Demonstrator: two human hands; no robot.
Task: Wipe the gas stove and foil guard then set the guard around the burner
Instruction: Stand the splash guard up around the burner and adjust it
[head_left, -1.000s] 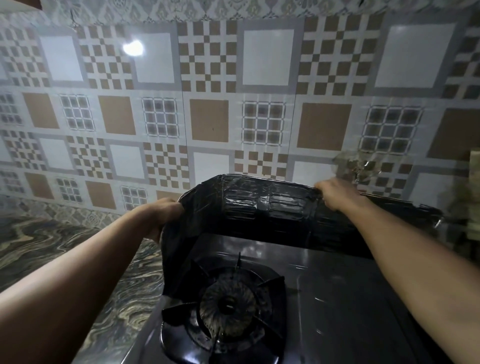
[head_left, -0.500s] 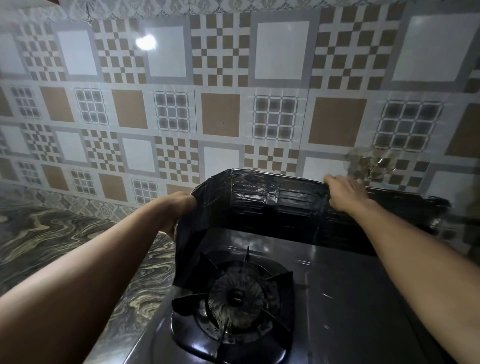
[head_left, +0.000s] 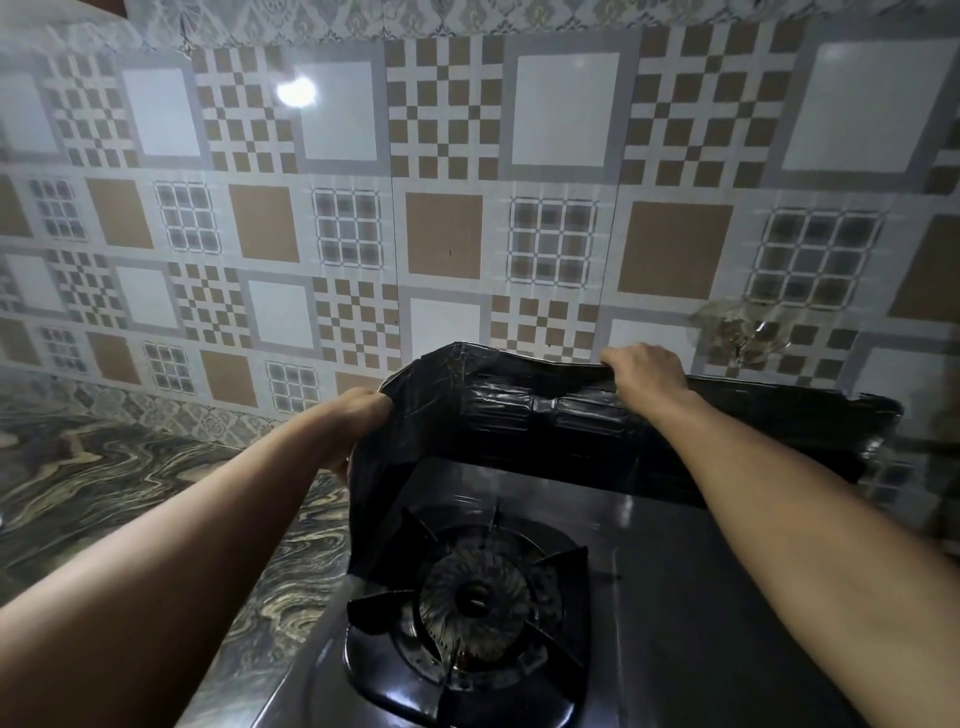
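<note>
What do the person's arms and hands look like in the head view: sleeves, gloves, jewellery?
Both arms come in from the bottom corners bare along their whole visible length: no sleeve edge shows. The left hand and the right hand wear no gloves. No watch, bracelet or band shows at either wrist. No ring is visible, though most of the fingers are hidden. No markings show on either forearm.

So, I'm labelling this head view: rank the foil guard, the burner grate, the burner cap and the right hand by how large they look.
1. foil guard, spanning the stove's back and left side
2. burner grate
3. burner cap and right hand: they look alike, and the cap is nearer the camera, so no ranking.
</note>
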